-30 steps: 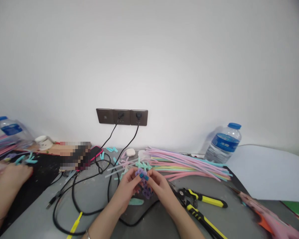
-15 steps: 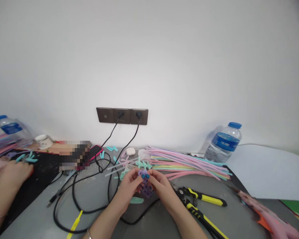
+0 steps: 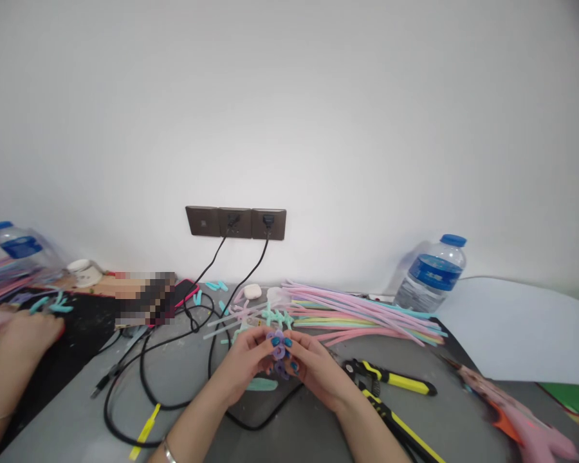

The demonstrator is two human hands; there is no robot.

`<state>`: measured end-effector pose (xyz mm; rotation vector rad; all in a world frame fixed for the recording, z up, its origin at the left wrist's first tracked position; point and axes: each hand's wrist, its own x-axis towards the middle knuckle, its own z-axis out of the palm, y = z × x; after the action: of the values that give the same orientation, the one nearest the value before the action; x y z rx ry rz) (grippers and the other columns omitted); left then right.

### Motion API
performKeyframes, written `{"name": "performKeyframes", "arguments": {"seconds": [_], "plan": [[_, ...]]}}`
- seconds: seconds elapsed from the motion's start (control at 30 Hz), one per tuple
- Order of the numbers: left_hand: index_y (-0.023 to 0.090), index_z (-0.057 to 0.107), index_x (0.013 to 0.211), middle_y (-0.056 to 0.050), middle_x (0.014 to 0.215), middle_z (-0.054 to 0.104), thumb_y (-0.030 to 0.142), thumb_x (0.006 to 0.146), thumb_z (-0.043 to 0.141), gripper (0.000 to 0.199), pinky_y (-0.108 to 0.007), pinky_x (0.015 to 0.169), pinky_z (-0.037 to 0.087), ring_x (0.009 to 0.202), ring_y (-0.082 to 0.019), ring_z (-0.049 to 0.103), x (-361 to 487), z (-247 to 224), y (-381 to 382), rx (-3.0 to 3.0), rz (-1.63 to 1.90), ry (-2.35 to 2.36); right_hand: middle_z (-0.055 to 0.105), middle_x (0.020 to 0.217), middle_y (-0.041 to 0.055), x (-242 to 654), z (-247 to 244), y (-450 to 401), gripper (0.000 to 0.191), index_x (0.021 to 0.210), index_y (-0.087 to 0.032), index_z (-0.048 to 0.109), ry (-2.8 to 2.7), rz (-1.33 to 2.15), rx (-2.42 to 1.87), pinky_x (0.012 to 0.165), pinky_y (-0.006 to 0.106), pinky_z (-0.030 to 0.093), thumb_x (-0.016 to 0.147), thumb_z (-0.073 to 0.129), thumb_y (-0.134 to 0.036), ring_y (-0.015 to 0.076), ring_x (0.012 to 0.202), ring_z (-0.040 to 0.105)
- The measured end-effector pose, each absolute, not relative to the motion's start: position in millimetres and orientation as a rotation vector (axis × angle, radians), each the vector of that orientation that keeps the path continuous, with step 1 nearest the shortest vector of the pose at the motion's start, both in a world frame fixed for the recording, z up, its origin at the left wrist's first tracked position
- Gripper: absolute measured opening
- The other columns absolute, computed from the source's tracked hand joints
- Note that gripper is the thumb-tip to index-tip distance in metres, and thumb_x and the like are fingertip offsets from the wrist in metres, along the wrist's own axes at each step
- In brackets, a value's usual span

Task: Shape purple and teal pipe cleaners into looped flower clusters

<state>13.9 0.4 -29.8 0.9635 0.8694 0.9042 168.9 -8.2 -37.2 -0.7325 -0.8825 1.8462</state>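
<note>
Between my two hands is a small purple piece of looped, fuzzy pipe cleaner [image 3: 278, 352], held above the grey table. My left hand [image 3: 248, 360] pinches its left side with thumb and fingers. From the right, my right hand [image 3: 313, 365] grips it, thumb close to the other thumb; the fingers hide part of the loops. Just behind my hands lie mint-green twisted pipe cleaners [image 3: 276, 315]. A flat pale-green piece [image 3: 262, 384] rests on the table below my left hand.
Long pastel pipe cleaners [image 3: 367, 312] lie behind, right of centre. Yellow-black pliers [image 3: 390, 382] and a pink glue gun [image 3: 521, 411] are at right. A water bottle [image 3: 431, 273] stands by the wall. Black cables [image 3: 174, 406] loop at left, near another person's hand [image 3: 26, 341].
The purple piece has turned in my fingers, and less of its lower part shows. My right fingers have shifted lower around it. The view has moved slightly.
</note>
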Motion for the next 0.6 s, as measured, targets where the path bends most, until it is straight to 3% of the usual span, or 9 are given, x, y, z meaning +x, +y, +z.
{"name": "performKeyframes", "arguments": {"seconds": [0.17, 0.43, 0.6], "plan": [[0.014, 0.063, 0.082, 0.002, 0.066, 0.056, 0.048, 0.068, 0.079, 0.04, -0.017, 0.047, 0.036, 0.055, -0.007, 0.049, 14, -28, -1, 0.969, 0.89, 0.857, 0.049, 0.061, -0.003, 171, -38, -9, 0.035, 0.078, -0.012, 0.07, -0.869, 1.885, -0.727, 0.051, 0.019, 0.029, 0.068, 0.083, -0.043, 0.0053, 0.052, 0.035], [0.017, 0.06, 0.083, 0.003, 0.07, 0.055, 0.039, 0.065, 0.083, 0.037, -0.015, 0.047, 0.039, 0.061, -0.008, 0.053, 24, -34, -3, 0.771, 1.052, 0.811, 0.056, 0.063, -0.0025, 155, -53, -4, 0.034, 0.073, -0.017, 0.064, -0.847, 1.619, -0.751, 0.053, 0.023, 0.039, 0.063, 0.085, -0.042, 0.0106, 0.057, 0.046], [0.013, 0.063, 0.081, 0.001, 0.068, 0.057, 0.036, 0.066, 0.083, 0.034, -0.016, 0.047, 0.043, 0.06, -0.008, 0.055, 18, -34, -1, 0.787, 0.972, 0.783, 0.06, 0.064, -0.0012, 161, -48, -6, 0.034, 0.073, -0.016, 0.064, -0.912, 1.686, -0.751, 0.056, 0.023, 0.037, 0.067, 0.082, -0.044, 0.0106, 0.058, 0.048]]}}
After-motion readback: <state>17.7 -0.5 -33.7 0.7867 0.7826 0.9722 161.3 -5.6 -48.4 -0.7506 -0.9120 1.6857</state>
